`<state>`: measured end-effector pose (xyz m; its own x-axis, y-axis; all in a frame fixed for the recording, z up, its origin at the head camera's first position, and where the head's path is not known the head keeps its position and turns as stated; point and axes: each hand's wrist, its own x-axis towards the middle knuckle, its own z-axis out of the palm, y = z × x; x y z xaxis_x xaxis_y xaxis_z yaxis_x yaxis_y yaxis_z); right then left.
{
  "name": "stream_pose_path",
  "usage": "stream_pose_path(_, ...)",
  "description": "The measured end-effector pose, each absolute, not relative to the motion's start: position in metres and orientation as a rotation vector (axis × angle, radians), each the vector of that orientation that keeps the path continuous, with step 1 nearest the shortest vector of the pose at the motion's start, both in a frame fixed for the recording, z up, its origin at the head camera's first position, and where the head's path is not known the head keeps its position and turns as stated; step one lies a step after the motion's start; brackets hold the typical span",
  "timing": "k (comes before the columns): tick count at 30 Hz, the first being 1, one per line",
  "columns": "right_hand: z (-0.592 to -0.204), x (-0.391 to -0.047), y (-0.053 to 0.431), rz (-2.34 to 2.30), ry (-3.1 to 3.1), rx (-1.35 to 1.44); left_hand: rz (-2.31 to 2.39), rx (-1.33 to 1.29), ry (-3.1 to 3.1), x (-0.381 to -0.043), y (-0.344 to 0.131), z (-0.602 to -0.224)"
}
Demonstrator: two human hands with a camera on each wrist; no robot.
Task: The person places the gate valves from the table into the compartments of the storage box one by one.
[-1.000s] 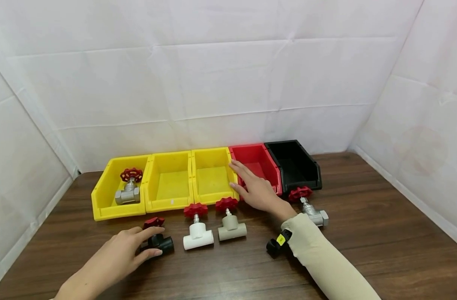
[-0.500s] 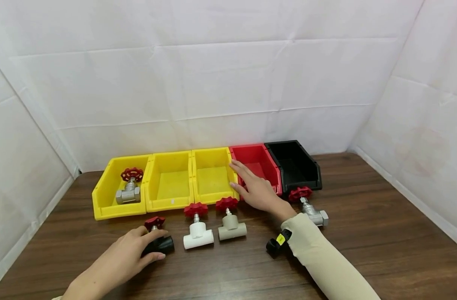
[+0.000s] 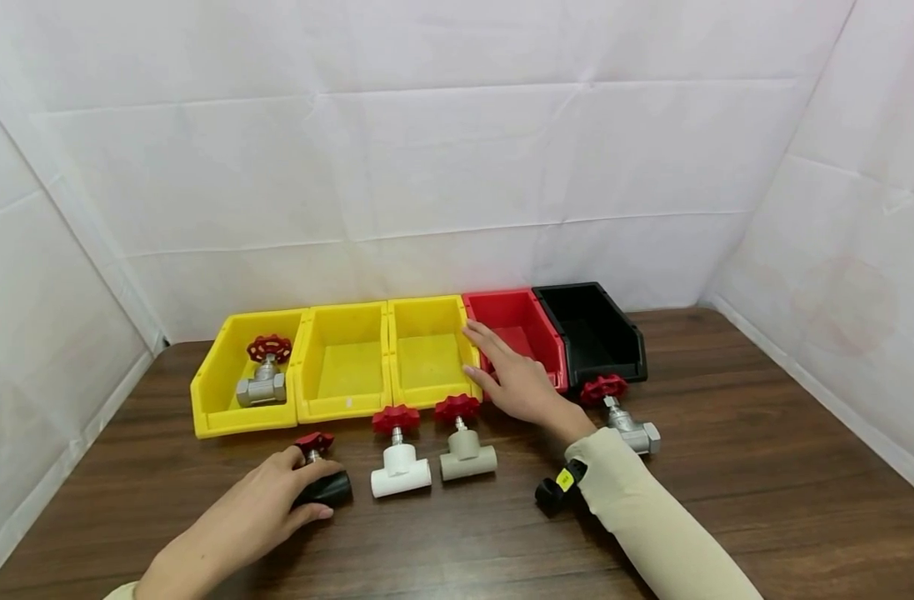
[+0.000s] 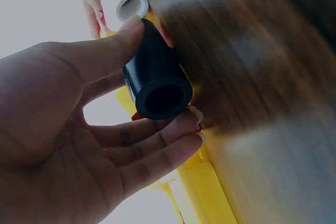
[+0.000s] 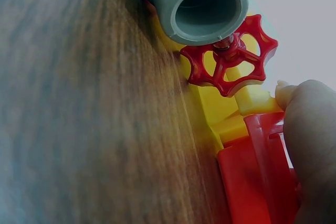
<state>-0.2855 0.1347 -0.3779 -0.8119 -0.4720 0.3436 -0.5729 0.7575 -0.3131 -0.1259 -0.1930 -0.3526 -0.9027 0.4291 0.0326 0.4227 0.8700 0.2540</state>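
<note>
My left hand (image 3: 257, 508) grips a black plastic valve (image 3: 332, 489) with a red handwheel, on the table at the left. In the left wrist view, the thumb lies on one side of its black pipe body (image 4: 157, 72) and the fingers curl on the other. My right hand (image 3: 524, 383) rests with straight fingers over the adjoining walls of the right-hand yellow bin (image 3: 430, 392) and the red bin (image 3: 557, 367). Between the hands stand a white valve (image 3: 400, 475) and a grey-beige valve (image 3: 467, 460), both with red handwheels.
A metal valve (image 3: 262, 387) lies in the leftmost yellow bin (image 3: 217, 425); the middle yellow bin (image 3: 344, 408) adjoins it. A black bin (image 3: 636, 358) ends the row. Another metal valve (image 3: 635, 435) lies beside the right sleeve, and a black part with a yellow label (image 3: 557, 487) sits under the forearm.
My left hand has shifted slightly right along the black valve, showing more of its red handwheel. The right hand stays on the bin walls.
</note>
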Motion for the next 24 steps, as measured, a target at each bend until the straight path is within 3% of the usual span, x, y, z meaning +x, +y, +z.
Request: stream_pose_path(24, -0.3809, -0.2871, 0.1362, 0.617, -2.694, 0.845, 0.411, 0.629, 2.956, -0.1317, -0.1898, -0.3528)
